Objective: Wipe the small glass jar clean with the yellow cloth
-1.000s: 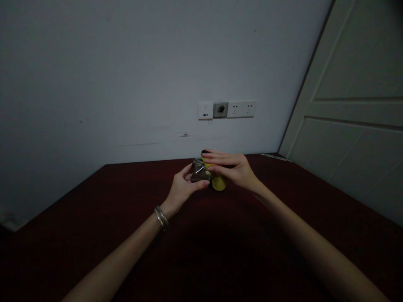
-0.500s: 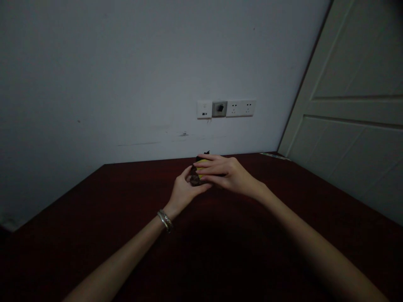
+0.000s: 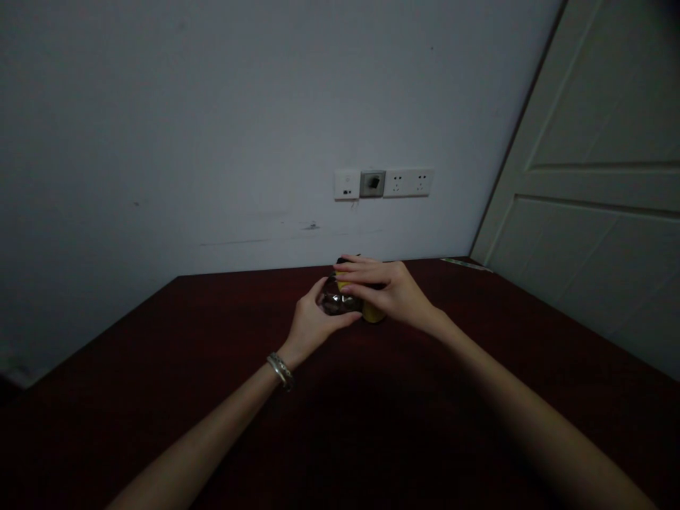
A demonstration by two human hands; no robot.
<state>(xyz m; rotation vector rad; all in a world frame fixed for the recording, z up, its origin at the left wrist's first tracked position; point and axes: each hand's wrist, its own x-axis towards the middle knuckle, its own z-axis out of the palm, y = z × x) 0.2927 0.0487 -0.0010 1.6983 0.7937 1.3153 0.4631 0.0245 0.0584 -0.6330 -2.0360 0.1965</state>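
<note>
Near the table's back edge, a dark, glossy object (image 3: 338, 303) lies between my hands; its exact kind I cannot make out in the dim light. My left hand (image 3: 313, 315), with metal bangles at the wrist, curls round its left side, the thumb reaching along its near side. From the right, my right hand (image 3: 390, 287) has its fingers closed over the top. Beneath that palm a yellow part (image 3: 373, 313) shows, with more yellow between the fingers. Whether the yellow belongs to the dark object is hidden by the hand.
The dark red table (image 3: 249, 312) reaches back to a white wall (image 3: 239, 127) with a row of sockets (image 3: 408, 183). A panelled door (image 3: 595, 170) stands at the right. A thin patterned strip (image 3: 466, 264) lies along the back right edge.
My right hand has shifted slightly right and tilted, and the object has turned. More of its dark glossy surface shows, and yellow now appears beneath my right palm.
</note>
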